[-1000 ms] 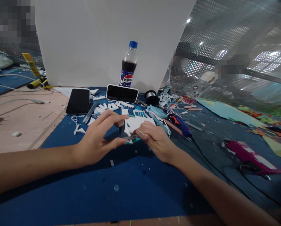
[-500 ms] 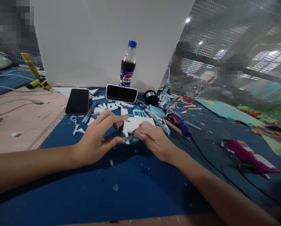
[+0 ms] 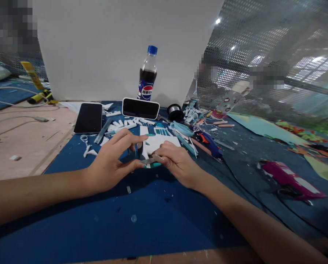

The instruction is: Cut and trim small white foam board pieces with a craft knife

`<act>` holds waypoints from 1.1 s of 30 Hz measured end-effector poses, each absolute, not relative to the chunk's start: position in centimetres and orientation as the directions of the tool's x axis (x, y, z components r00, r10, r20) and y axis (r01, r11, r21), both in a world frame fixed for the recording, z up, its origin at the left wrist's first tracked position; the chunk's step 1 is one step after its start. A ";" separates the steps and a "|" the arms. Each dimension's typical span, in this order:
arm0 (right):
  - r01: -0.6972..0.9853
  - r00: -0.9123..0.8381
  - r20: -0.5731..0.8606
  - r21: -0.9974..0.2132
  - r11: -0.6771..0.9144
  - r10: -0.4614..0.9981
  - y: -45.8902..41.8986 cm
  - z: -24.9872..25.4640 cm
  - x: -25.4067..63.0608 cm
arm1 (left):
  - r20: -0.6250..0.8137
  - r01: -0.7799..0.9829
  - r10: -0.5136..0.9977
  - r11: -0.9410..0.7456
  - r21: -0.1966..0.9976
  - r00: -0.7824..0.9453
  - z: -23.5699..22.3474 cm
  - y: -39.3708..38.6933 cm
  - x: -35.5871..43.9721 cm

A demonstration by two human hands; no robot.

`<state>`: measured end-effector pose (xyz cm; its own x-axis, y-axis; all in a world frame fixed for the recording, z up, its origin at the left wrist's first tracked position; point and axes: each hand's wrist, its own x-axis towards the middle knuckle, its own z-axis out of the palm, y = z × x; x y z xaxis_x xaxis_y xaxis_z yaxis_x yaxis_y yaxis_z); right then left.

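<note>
My left hand (image 3: 111,159) holds a small white and teal craft piece (image 3: 145,150) between thumb and forefinger, its teal edge low by the thumb. Pinched in the closed fingers of my right hand (image 3: 182,163) is a thin, flat grey strip (image 3: 146,161), pointing left and lying against the piece near my left thumb. The strip's exact kind is too small to tell, and its right end is hidden in the fingers. Just behind both hands lie a white sheet (image 3: 168,139) and a small teal-and-white grid piece (image 3: 161,131).
A phone in a white case (image 3: 140,109) leans before a cola bottle (image 3: 148,75). At left lies a dark tablet (image 3: 88,118). Wire spool (image 3: 175,113), blue glue gun (image 3: 212,146) with cord and a magenta corded tool (image 3: 290,179) are to the right. White scraps (image 3: 120,125) litter the blue mat (image 3: 131,234).
The grey strip has tilted a little, and its left end sits slightly farther left. Both hands keep their grips. The whole view has shifted slightly.
</note>
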<state>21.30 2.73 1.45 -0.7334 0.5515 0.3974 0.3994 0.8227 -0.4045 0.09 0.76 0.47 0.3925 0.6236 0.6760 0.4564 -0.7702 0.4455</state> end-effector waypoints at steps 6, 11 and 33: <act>0.372 -0.730 0.421 -0.416 0.830 0.538 2.7 1.5 21.3 | 0.675 0.469 0.613 -0.777 0.421 0.410 0.4 0.9 0.0; 0.383 -0.728 0.410 -0.421 0.822 0.549 2.9 1.6 21.4 | 0.719 0.440 0.565 -0.810 0.388 0.405 0.5 0.9 -0.1; 0.411 -0.753 0.338 -0.430 0.804 0.565 3.1 1.5 21.5 | 0.718 0.438 0.544 -0.824 0.360 0.434 0.5 0.7 0.0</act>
